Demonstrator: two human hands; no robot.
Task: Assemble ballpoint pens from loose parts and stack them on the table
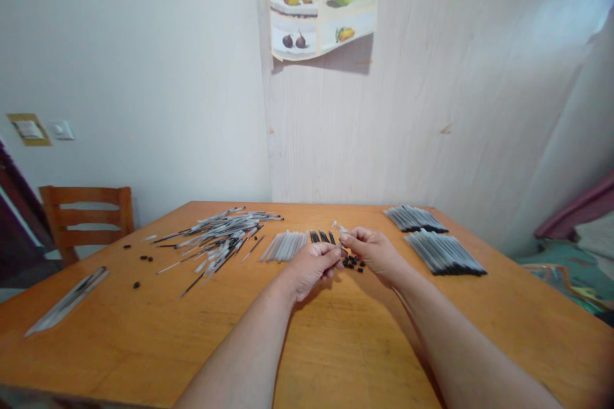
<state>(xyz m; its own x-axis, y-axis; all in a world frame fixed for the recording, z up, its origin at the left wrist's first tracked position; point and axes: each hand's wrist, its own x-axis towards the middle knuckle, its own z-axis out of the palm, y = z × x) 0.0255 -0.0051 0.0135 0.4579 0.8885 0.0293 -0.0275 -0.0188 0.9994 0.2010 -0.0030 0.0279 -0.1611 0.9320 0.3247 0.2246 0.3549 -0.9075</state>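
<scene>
My left hand [311,268] and my right hand [374,252] meet above the middle of the table, fingers pinched together. Between the fingertips is a thin pen piece [342,245]; its exact kind is mostly hidden by the fingers. A small whitish tip [342,229] shows just above my right fingertips. Beneath and beside the hands lie several small black plugs [354,262]. Just beyond my left hand, a short row of dark pen refills [322,237] lies beside a row of translucent white pen barrels [284,247].
A loose heap of pen parts [228,233] spreads on the left of the wooden table [326,358]. Two neat rows of pens with black ends [446,252] lie at right. Far left are a clear sleeve of pens [70,300] and a wooden chair [91,217].
</scene>
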